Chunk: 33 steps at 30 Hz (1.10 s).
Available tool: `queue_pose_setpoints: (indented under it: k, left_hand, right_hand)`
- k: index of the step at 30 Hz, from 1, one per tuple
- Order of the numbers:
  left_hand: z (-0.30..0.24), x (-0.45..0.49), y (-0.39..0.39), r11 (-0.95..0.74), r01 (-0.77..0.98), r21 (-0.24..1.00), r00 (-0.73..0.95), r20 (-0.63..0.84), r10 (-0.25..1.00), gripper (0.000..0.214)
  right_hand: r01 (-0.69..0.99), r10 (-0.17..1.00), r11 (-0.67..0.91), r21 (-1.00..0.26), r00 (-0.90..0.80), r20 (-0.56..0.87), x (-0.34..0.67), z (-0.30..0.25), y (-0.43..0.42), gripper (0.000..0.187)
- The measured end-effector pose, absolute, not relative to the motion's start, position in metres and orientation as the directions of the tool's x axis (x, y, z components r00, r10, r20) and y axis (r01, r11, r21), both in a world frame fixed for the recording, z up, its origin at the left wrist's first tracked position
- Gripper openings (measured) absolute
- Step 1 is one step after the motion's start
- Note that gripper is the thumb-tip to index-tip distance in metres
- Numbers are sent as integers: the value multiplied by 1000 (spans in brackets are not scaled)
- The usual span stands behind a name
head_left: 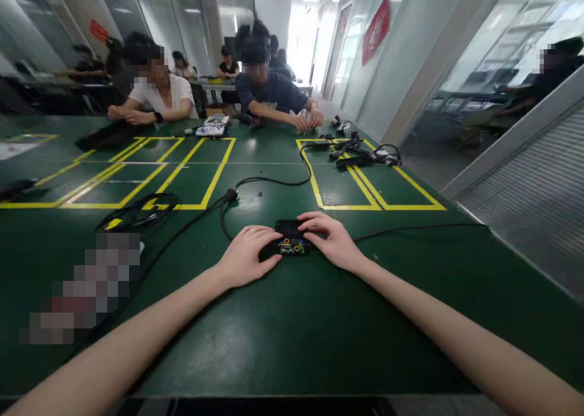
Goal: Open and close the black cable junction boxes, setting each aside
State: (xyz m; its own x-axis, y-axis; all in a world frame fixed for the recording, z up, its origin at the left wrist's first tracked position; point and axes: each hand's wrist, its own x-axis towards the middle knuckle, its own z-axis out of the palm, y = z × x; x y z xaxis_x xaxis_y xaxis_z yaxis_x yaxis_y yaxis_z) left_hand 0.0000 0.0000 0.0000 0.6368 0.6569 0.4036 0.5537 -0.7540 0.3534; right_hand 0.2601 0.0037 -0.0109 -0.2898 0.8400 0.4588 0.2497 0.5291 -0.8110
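Note:
On the green table in front of me lies an opened black power adapter (292,250), its circuit board bare, with ring-shaped coils and small parts showing. My left hand (249,255) grips the left end, thumb at the near side and fingers over the top. From the right, my right hand (332,239) has its fingers bent over a flat black casing piece (287,226) at the far side, the thumb close to the board. Fingertips hide both ends of the adapter. A black cable (420,227) runs off to the right from beneath my right hand.
A black cable with a plug (232,194) crosses the table left of centre. A coiled cable (137,214) lies at the left. Yellow tape (319,188) marks rectangles. Black parts (353,151) are piled at far right. Two co-workers (269,97) sit opposite, their hands over the table.

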Motion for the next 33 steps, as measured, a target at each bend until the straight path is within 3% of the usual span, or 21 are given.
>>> queue_pose_setpoints:
  k: [4, 11, 29, 33]
  left_hand:
    - [-2, -2, 0, -751, 552, 361, 630, 409, 660, 35]
    - [-1, -2, 1, -753, 546, 367, 629, 415, 658, 36]
    - [-1, -3, -1, -738, 557, 381, 608, 419, 674, 31]
    - [-2, -3, -1, -745, 545, 385, 613, 424, 667, 30]
  right_hand:
    - [223, 872, 481, -848, -226, 435, 258, -15, 5, 27]
    - [161, 950, 264, -951, -213, 228, 259, -22, 10, 37]
    - [174, 926, 316, -933, -273, 262, 259, -13, 5, 29]
    - [181, 927, 311, -933, -277, 255, 260, -12, 5, 36]
